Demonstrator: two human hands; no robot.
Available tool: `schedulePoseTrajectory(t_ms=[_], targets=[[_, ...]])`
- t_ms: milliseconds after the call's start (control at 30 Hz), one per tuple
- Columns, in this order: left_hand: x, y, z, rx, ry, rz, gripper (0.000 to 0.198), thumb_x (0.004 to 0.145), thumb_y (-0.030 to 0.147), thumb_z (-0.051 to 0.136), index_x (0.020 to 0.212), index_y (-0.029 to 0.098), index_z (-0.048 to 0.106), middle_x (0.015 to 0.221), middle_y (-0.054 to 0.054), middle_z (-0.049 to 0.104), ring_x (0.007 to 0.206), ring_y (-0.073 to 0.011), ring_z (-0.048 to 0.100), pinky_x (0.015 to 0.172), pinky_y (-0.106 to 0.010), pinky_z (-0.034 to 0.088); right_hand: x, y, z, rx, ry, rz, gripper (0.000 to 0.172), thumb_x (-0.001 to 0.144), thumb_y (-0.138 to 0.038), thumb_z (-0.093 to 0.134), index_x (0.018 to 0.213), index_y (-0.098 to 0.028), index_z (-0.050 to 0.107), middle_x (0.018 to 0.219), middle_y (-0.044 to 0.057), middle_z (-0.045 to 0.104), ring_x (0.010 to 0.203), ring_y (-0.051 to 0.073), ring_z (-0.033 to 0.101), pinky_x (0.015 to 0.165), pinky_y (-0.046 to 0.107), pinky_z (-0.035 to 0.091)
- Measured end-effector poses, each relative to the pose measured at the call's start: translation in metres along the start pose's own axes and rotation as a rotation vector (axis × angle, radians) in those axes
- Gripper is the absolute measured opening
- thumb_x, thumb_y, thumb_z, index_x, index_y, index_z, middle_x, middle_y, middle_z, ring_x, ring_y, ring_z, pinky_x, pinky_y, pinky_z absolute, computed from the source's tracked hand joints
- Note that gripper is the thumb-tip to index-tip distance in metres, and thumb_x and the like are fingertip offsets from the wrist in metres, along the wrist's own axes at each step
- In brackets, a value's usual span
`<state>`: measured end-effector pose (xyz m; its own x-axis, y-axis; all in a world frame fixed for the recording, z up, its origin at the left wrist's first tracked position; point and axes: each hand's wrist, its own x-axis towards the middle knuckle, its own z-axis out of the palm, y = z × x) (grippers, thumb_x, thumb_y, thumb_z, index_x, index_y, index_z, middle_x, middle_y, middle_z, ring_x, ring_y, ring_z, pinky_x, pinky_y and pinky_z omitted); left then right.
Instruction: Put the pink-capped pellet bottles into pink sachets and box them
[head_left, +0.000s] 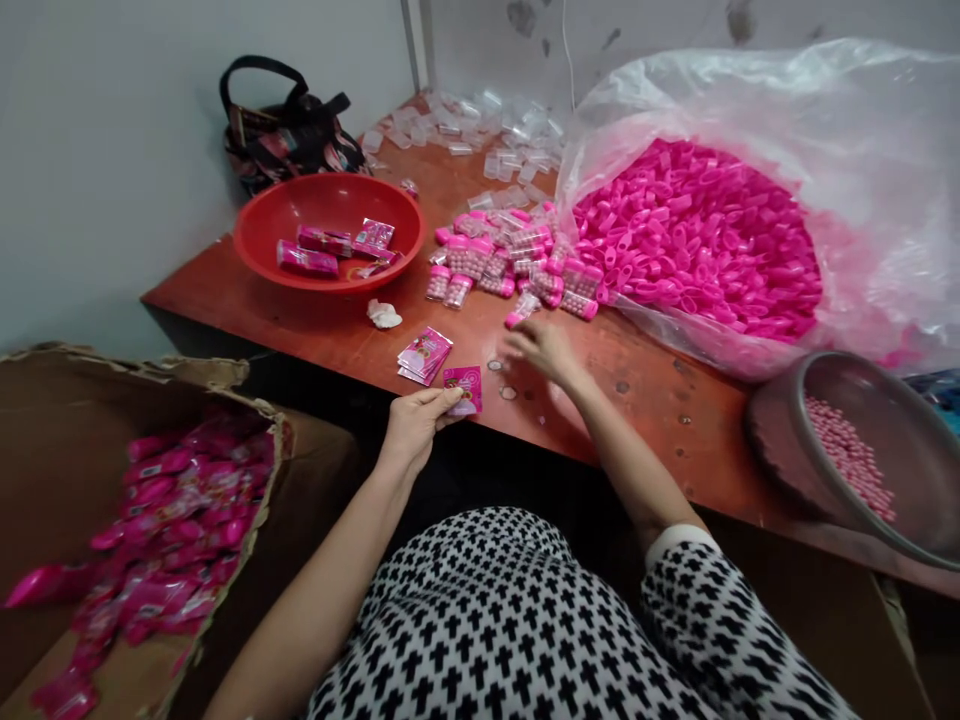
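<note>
My left hand (pixel 417 424) pinches a small printed pink packet (pixel 465 386) by its lower edge, at the front edge of the table. A short stack of similar pink packets (pixel 425 355) lies just beyond it on the tabletop. To the right, my right hand (pixel 546 350) is over the table, its fingers smeared by motion. Close to those fingers lies a small clear bottle with a pink cap (pixel 523 309). It rests at the near side of a pile of pink-capped bottles (pixel 469 258) filled with pink beads. Whether my right fingers touch that bottle I cannot tell.
A red bowl (pixel 255 240) with several pink packs stands left, before a dark bag (pixel 289 140). Clear containers (pixel 517 130) lie behind. Right are a plastic bag of pink caps (pixel 697 240) and a tilted basin (pixel 922 470) of beads. A cardboard box (pixel 45 420) holds packs.
</note>
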<state>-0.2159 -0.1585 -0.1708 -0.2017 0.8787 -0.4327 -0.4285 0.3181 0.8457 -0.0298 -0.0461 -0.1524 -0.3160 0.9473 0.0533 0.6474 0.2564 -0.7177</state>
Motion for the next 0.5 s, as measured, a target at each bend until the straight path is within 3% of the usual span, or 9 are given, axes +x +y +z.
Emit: schedulePoseTrajectory(t_ms=[100,167,233,300,433,500], targets=[[-0.002,-0.002,0.003,-0.074,0.035,-0.018,0.023,0.048,0.025,0.084,0.059,0.011,0.069,0.061,-0.005,0.067,0.054,-0.0116,0.063,0.057,-0.022,0.055,0.027,0.02,-0.028,-0.43,0.308,0.236,0.032,0.088,-0.041,0.047,0.103,-0.015,0.06,0.104,0.016,0.061,0.095,0.028,0.057,0.079,0.042,0.044],[-0.003,-0.002,0.004,-0.126,0.047,-0.025,0.024,0.047,0.023,0.085,0.055,0.011,0.065,0.061,-0.004,0.067,0.055,-0.0112,0.062,0.057,-0.022,0.055,0.04,0.033,-0.038,-0.604,0.335,0.304,0.036,0.087,-0.039,0.049,0.109,-0.012,0.058,0.119,0.021,0.054,0.106,0.034,0.051,0.081,0.046,0.044],[-0.004,-0.002,0.004,-0.162,0.064,-0.027,0.026,0.047,0.022,0.085,0.055,0.011,0.063,0.061,-0.003,0.066,0.055,-0.011,0.062,0.055,-0.022,0.055,0.042,0.045,-0.039,-0.694,0.275,0.273,0.035,0.087,-0.035,0.048,0.108,-0.009,0.059,0.121,0.023,0.053,0.112,0.036,0.046,0.083,0.048,0.043],[-0.004,-0.002,0.002,-0.185,0.086,-0.026,0.025,0.049,0.022,0.084,0.056,0.011,0.062,0.061,-0.002,0.065,0.055,-0.0107,0.062,0.053,-0.021,0.054,0.033,0.056,-0.035,-0.706,0.202,0.157,0.032,0.089,-0.028,0.041,0.105,-0.008,0.06,0.117,0.022,0.056,0.113,0.035,0.045,0.086,0.048,0.042],[-0.005,-0.001,-0.003,-0.246,0.088,-0.063,0.017,0.058,0.019,0.078,0.066,0.01,0.065,0.067,-0.004,0.068,0.061,-0.0131,0.065,0.06,-0.025,0.056,-0.007,0.076,-0.032,-0.503,0.005,-0.273,0.031,0.087,-0.015,0.034,0.097,-0.014,0.063,0.112,0.014,0.063,0.117,0.024,0.048,0.098,0.043,0.038],[-0.005,-0.001,-0.003,-0.29,0.072,-0.075,0.012,0.062,0.016,0.074,0.068,0.009,0.066,0.069,-0.006,0.069,0.066,-0.0154,0.067,0.066,-0.03,0.058,-0.03,0.082,-0.035,-0.38,-0.007,-0.392,0.028,0.085,-0.017,0.038,0.096,-0.017,0.063,0.115,0.01,0.063,0.122,0.022,0.046,0.103,0.043,0.034]])
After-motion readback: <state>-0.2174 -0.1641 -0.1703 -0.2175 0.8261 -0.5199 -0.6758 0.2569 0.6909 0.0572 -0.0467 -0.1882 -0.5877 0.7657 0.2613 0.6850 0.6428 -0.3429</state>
